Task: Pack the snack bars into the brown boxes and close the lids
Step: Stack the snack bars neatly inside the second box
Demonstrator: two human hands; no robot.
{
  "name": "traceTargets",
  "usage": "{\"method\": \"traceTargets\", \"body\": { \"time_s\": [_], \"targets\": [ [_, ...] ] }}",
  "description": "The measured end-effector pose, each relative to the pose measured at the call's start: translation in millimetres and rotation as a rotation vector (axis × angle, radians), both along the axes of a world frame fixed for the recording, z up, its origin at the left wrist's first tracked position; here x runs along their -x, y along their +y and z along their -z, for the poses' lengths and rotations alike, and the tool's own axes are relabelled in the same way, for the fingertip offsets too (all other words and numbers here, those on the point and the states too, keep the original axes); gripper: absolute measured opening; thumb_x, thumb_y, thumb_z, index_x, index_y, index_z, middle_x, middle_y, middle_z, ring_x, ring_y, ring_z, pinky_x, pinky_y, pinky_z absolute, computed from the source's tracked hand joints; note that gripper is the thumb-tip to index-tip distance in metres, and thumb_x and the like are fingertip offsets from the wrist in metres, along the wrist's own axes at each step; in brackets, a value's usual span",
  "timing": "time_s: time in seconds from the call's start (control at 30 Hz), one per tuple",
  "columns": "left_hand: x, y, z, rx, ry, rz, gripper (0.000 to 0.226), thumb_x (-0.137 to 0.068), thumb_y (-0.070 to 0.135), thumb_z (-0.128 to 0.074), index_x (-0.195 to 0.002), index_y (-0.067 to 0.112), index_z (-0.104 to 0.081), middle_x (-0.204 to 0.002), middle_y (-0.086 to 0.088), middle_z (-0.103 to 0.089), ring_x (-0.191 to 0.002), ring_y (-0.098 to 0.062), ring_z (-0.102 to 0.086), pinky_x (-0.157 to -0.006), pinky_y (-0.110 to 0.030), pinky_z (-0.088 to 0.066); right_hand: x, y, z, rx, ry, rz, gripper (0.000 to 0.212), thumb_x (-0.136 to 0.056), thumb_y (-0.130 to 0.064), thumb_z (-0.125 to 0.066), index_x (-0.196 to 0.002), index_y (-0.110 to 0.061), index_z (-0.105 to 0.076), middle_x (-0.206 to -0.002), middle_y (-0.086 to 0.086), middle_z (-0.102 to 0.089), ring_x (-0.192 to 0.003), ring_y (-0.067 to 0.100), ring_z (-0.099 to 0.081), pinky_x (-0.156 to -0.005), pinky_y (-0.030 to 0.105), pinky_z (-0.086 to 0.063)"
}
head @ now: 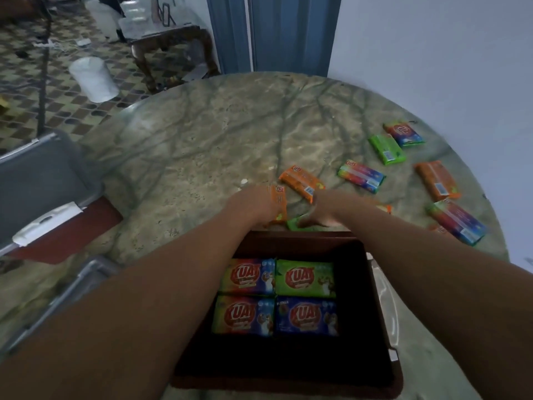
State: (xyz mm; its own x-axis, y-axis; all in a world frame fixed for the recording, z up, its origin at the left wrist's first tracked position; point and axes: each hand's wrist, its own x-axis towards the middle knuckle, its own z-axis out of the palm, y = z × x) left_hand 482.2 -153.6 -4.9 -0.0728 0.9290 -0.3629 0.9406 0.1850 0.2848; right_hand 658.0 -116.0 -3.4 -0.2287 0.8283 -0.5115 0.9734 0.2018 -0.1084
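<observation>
Inside brown box (pixel 372 284): four snack bars (pixel 305 279); six loose on table (pixel 187 145).

The counter (pixel 202 145) lies bare across the upper left and middle of the frame. Loose snack bars (pixel 362 174) crowd its right side, with narrow gaps between them. The brown box (pixel 372 284) at lower centre has open room in its near half and right strip, behind four packed bars (pixel 277 297). Both forearms cross above its left and right edges.
</observation>
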Motion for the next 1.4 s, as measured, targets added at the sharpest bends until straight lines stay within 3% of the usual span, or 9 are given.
{"method": "traceTargets", "body": {
  "time_s": [0.23,0.37,0.47,0.77,0.9,1.03,1.17,1.27,1.4],
  "targets": [
    [-5,21,49,0.095,0.117,0.083,0.055,-0.099,0.057,-0.049,-0.150,0.041,-0.039,-0.159,-0.015,-0.022,-0.140,-0.042,-0.031,-0.115,-0.051,-0.031,17,5,41,0.075,-0.055,0.015,0.076,-0.092,-0.040,-0.070,-0.153,-0.015,-0.031,-0.141,0.013,-0.058,-0.128,0.035,-0.057,-0.098,0.047,-0.047],
    [-6,27,46,0.052,0.125,0.055,0.043,-0.098,0.051,-0.055,-0.137,0.032,-0.052,-0.148,-0.019,-0.038,-0.134,-0.038,-0.040,-0.111,-0.048,-0.034,17,6,40,-0.008,-0.007,-0.030,0.055,-0.098,-0.023,-0.061,-0.146,-0.009,-0.037,-0.145,0.015,-0.053,-0.128,0.038,-0.056,-0.096,0.048,-0.048],
    [-8,29,45,0.050,0.186,0.014,0.044,-0.097,0.048,-0.061,-0.133,0.023,-0.055,-0.146,-0.018,-0.044,-0.130,-0.032,-0.047,-0.103,-0.044,-0.043,16,7,40,-0.051,-0.003,0.003,0.074,-0.091,-0.023,-0.075,-0.151,-0.009,-0.033,-0.148,0.015,-0.043,-0.131,0.040,-0.050,-0.099,0.051,-0.048],
    [-4,21,45,0.080,0.032,-0.254,0.110,-0.076,0.048,-0.084,-0.155,0.006,-0.020,-0.149,-0.023,-0.040,-0.137,-0.038,-0.043,-0.109,-0.048,-0.043,15,3,36,-0.065,0.068,0.072,0.081,-0.084,-0.037,-0.083,-0.147,-0.017,-0.036,-0.145,0.018,-0.040,-0.125,0.041,-0.052,-0.096,0.049,-0.049],
    [-2,13,25,-0.059,-0.022,-0.264,0.091,-0.075,0.063,-0.078,-0.142,0.012,-0.044,-0.143,-0.018,-0.046,-0.126,-0.034,-0.052,-0.096,-0.040,-0.047,16,-3,18,-0.205,0.212,0.078,0.092,-0.077,-0.057,-0.081,-0.146,-0.019,-0.032,-0.142,0.016,-0.036,-0.118,0.038,-0.057,-0.087,0.045,-0.051],
    [6,0,1,-0.314,-0.090,-0.289,0.088,-0.077,0.064,-0.073,-0.141,0.014,-0.039,-0.133,-0.016,-0.046,-0.113,-0.035,-0.059,-0.079,-0.036,-0.041,16,-16,-3,-0.381,0.357,0.088,0.075,-0.083,-0.063,-0.062,-0.135,-0.015,-0.038,-0.129,0.013,-0.038,-0.099,0.032,-0.055,-0.077,0.041,-0.047],
    [24,-33,-32,-0.508,-0.116,-0.253,0.069,-0.075,0.063,-0.067,-0.123,0.020,-0.042,-0.110,-0.003,-0.060,-0.090,-0.024,-0.063,-0.070,-0.036,-0.047,10,-36,-29,-0.505,0.485,0.067,0.067,-0.083,-0.058,-0.065,-0.129,-0.015,-0.042,-0.117,0.006,-0.035,-0.087,0.025,-0.046,-0.073,0.036,-0.041],
    [30,-73,-48,-0.564,-0.099,-0.163,0.066,-0.079,0.058,-0.068,-0.128,0.025,-0.039,-0.111,0.002,-0.058,-0.085,-0.020,-0.061,-0.068,-0.034,-0.045,4,-65,-37,-0.569,0.513,-0.008,0.070,-0.078,-0.055,-0.072,-0.131,-0.020,-0.043,-0.121,0.006,-0.038,-0.091,0.030,-0.056,-0.073,0.040,-0.049],
    [32,-139,-45,-0.520,-0.108,-0.071,0.069,-0.080,0.055,-0.073,-0.128,0.027,-0.031,-0.108,0.007,-0.053,-0.082,-0.015,-0.061,-0.066,-0.035,-0.051,-3,-120,-30,-0.599,0.542,-0.041,0.076,-0.076,-0.053,-0.075,-0.137,-0.025,-0.039,-0.121,0.002,-0.039,-0.093,0.027,-0.057,-0.066,0.034,-0.040]
  ]
}}
